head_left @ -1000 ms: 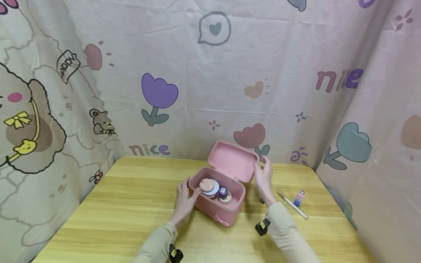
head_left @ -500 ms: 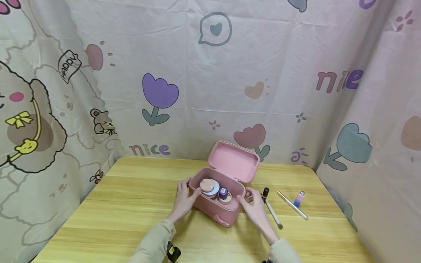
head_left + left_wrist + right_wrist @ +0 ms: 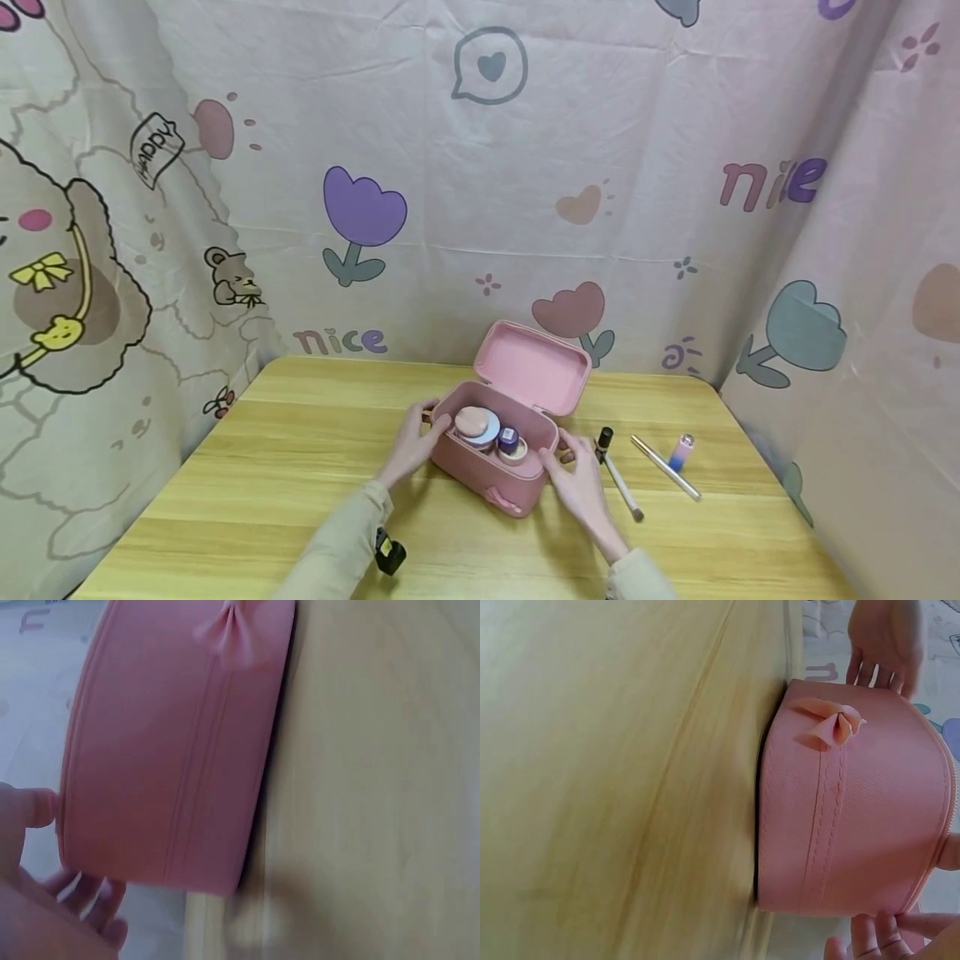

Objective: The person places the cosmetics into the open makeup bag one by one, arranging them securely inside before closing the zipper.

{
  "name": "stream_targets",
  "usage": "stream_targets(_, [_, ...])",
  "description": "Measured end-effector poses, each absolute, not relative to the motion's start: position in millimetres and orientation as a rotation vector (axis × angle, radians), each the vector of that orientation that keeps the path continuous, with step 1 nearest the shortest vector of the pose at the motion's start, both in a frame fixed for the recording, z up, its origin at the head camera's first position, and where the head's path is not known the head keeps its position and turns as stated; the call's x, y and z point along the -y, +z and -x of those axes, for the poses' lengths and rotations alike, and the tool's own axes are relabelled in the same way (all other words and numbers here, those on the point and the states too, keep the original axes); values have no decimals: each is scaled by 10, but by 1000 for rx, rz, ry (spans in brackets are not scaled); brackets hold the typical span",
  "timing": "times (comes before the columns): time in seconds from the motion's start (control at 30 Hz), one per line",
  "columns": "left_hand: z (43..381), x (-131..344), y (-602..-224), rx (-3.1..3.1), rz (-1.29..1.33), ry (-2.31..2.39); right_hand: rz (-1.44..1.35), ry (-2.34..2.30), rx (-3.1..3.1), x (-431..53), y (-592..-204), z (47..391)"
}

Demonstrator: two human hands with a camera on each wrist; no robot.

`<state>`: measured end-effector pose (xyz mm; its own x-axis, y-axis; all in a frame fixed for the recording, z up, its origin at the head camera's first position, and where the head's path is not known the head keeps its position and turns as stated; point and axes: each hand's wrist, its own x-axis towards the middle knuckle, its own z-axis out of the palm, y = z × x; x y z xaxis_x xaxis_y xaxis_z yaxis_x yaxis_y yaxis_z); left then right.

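Note:
A pink makeup case [image 3: 480, 479] stands on the table, its lid [image 3: 532, 367] swung up and back. Inside lie a peach powder puff [image 3: 472, 421] over a pale blue round item [image 3: 489, 433], a purple-lidded jar [image 3: 508, 439] and a cream-rimmed round container [image 3: 513, 456]. My left hand [image 3: 408, 442] holds the case's left end, thumb by the rim and fingers bent at the outer side. Opposite it, my right hand [image 3: 579, 479] grips the right end, thumb at the zipped rim. A bow [image 3: 838, 726] decorates the front in the right wrist view.
Right of the case lie a makeup brush [image 3: 624, 492], a black-capped tube [image 3: 604, 442], a slim gold-and-silver pen [image 3: 667, 468] and a pink-to-blue tube [image 3: 682, 452]. A patterned curtain [image 3: 450, 208] hangs behind the wooden table [image 3: 247, 467].
My right hand has come down from the raised lid to the case's right end, and the lid stays up. My left hand has shifted slightly left along the case's side.

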<state>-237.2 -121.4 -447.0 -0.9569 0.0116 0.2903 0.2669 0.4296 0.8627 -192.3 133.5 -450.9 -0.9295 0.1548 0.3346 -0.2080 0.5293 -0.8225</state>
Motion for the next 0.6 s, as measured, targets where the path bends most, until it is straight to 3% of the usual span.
stream_targets(0.3, [2644, 1340, -4492, 2508, 406, -1650, -36, 1373, 2408, -1321, -4512, 1927])
stream_targets(0.6, [2659, 1362, -4458, 2518, 431, -1739, 4, 1396, 2423, -1357, -4513, 1992])
